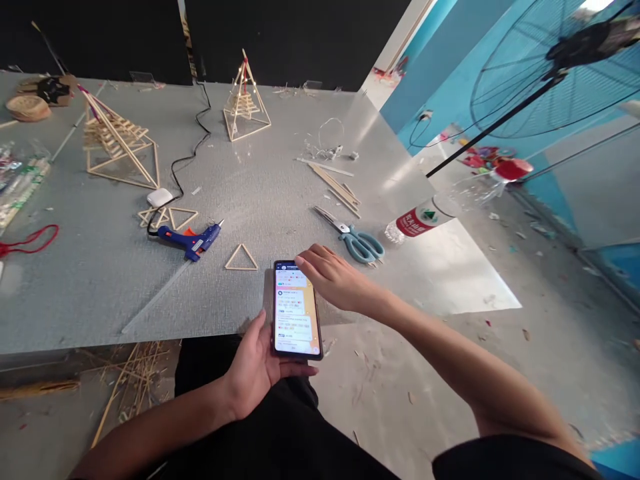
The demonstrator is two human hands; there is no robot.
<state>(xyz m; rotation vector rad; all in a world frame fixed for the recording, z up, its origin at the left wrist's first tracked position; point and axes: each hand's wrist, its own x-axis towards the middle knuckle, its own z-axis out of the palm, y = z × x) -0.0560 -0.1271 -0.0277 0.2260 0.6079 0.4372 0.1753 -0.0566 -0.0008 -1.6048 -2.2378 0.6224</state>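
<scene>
Here the left hand (257, 370) cradles a phone (296, 308) from below, palm up, thumb along its left edge and fingers curled under its lower end, so the phone sits at the near edge of the grey desk (100, 280), screen lit and facing up. The right hand (333, 277) hovers over the top right corner of the phone, fingers loosely spread and bent, holding nothing; whether a fingertip actually touches the screen is hard to tell from this angle. Just beyond the phone lies a small stick triangle (241, 259), flat on the desk. To its left rests a blue glue gun (193, 240), its black cord (193, 150) running back across the desk, with a white plug (159, 197) and flat stick frames (169, 217) close by. To the right of the right hand lie blue-handled scissors (357, 241), blades pointing away to the left, and further right a plastic bottle (425, 219) with a red label lies on its side. Loose sticks (336, 185) sit beyond the scissors. Two stick pyramids stand farther back, a larger one (119, 143) at left and a smaller one (245, 100) near the middle. A red cord (27, 241) lies at the far left edge.
</scene>
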